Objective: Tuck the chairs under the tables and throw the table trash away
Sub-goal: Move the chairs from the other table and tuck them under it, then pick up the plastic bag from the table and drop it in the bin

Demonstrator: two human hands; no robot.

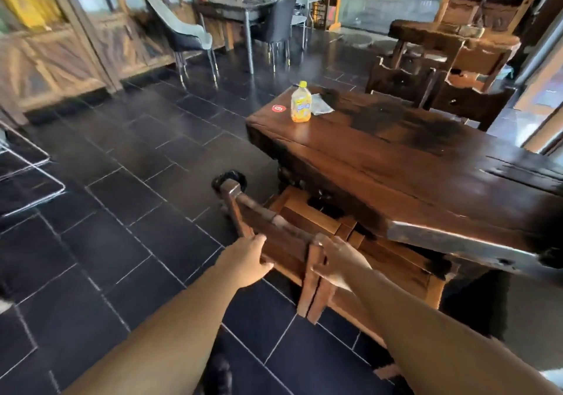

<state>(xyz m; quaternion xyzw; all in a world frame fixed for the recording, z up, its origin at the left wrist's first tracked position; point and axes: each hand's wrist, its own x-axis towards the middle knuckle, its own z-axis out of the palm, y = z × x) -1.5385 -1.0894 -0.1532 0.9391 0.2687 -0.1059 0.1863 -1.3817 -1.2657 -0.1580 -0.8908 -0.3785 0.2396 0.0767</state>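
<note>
A dark wooden chair (pixel 274 230) stands at the near side of a heavy wooden table (pixel 396 157), its seat partly beneath the tabletop. My left hand (pixel 246 260) grips the chair's backrest rail. My right hand (pixel 338 260) holds the backrest's near post. On the table's far end stand a yellow juice bottle (pixel 301 102) and a crumpled clear wrapper (pixel 321 105) beside it. A red round sticker (pixel 278 108) lies next to the bottle.
A black bin (pixel 229 181) sits on the dark tiled floor behind the chair's far post. Two more wooden chairs (pixel 432 90) stand across the table. A grey table with upholstered chairs (pixel 189 35) is at the back. A metal frame (pixel 27 178) is at left.
</note>
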